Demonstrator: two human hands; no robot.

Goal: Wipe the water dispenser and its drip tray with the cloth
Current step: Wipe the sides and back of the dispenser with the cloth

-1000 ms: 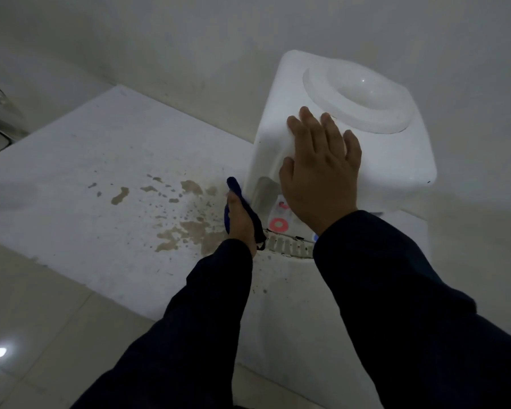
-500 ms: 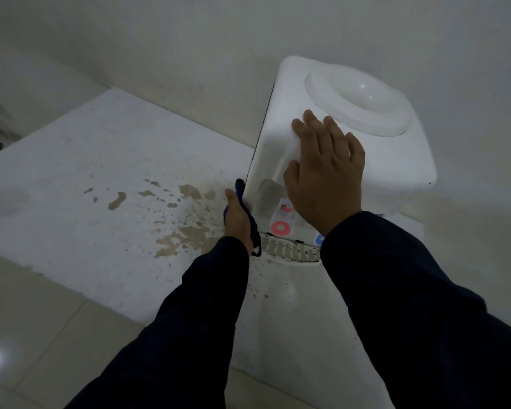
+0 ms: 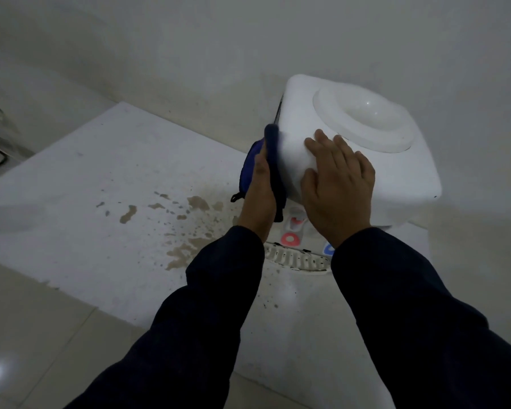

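My left hand [image 3: 258, 184], its grip closed on the blue cloth [image 3: 273, 160], has climbed the water dispenser [image 3: 366, 160]'s side from near the drip tray [image 3: 295, 259], my flat open right hand [image 3: 340, 184] steadying its top.

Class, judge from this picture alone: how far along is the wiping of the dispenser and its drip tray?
Done: nothing can be confirmed as finished. In hand: the left hand presses the blue cloth against the left side of the water dispenser, while the right hand lies flat on its top, bracing it. Left: the drip tray is untouched, and brown stains remain on the white surface beside it.
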